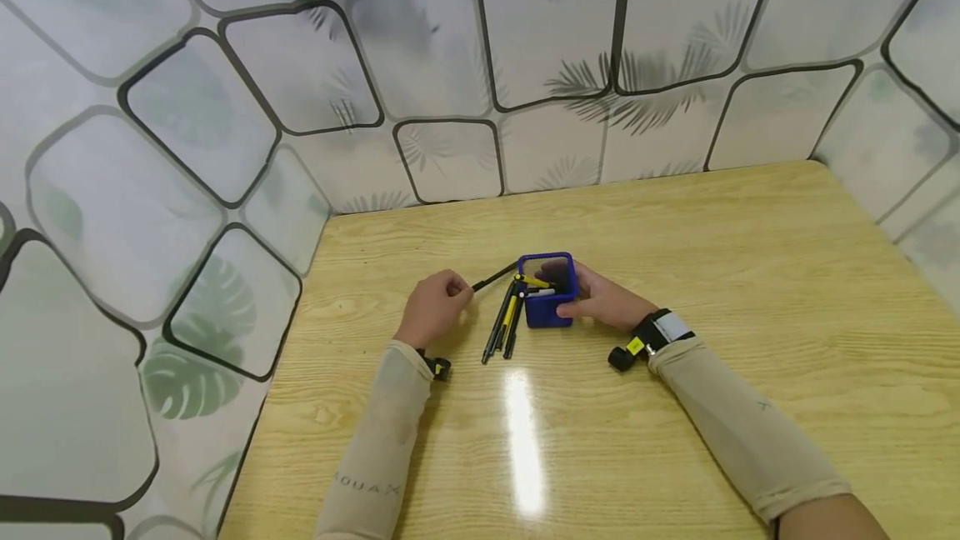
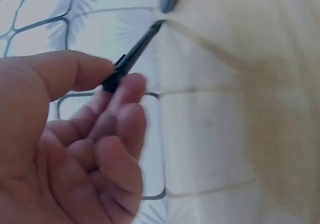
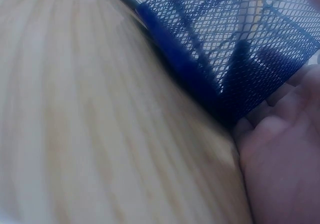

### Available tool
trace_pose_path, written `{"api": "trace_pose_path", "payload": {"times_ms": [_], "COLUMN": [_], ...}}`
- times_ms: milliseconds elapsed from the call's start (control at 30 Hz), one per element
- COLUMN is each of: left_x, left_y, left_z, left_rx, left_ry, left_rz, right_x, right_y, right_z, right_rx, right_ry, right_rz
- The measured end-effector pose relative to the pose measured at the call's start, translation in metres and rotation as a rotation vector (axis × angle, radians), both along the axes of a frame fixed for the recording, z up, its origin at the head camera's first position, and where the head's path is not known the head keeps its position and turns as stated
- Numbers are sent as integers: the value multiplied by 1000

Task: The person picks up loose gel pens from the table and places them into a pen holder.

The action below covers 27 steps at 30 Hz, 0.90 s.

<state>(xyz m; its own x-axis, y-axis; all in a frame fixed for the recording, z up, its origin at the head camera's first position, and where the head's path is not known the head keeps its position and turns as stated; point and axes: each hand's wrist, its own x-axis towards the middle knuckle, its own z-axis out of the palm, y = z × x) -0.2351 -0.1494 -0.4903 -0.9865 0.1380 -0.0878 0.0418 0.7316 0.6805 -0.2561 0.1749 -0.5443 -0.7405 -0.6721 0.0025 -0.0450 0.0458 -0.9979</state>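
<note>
My left hand [image 1: 437,307] pinches one end of a black pen [image 1: 495,277] between thumb and forefinger. In the left wrist view the pen [image 2: 135,52] slants away from the fingertips, its clip close to them. The other fingers are loosely bent. A blue mesh pen holder [image 1: 549,315] stands on the table, and my right hand [image 1: 607,302] grips its right side, thumb in front. Inside it lean several pens, including a yellow one [image 1: 536,281]. In the right wrist view, dark pen shapes show through the mesh [image 3: 200,29], while part of the hand is hidden behind it.
Several black pens [image 1: 496,327] and a yellow-and-black pen [image 1: 508,319] lie side by side just left of the holder. The wooden table [image 1: 712,257] ends at a patterned wall covering [image 1: 551,148] at the back and left.
</note>
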Motion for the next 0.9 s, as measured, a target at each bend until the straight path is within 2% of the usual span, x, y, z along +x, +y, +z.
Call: {"api": "trace_pose_path", "payload": {"times_ms": [200, 367, 533, 633, 733, 900], "left_x": [3, 6, 13, 18, 23, 25], "left_y": [-5, -3, -2, 0, 2, 1], "left_z": [17, 31, 45, 54, 62, 64], "left_rx": [262, 393, 537, 594, 636, 665], "left_ry": [119, 287, 399, 452, 473, 490], "left_rz": [4, 11, 7, -7, -25, -55], "right_x": [-1, -2, -2, -2, -3, -2], "right_y": [0, 0, 0, 0, 0, 0], "right_z": [-1, -1, -1, -2, -3, -4], "right_rx": [-7, -12, -15, -17, -18, -25], "right_ry": [-19, -26, -17, -9, -3, -15], "right_rz": [3, 4, 6, 5, 2, 3]}}
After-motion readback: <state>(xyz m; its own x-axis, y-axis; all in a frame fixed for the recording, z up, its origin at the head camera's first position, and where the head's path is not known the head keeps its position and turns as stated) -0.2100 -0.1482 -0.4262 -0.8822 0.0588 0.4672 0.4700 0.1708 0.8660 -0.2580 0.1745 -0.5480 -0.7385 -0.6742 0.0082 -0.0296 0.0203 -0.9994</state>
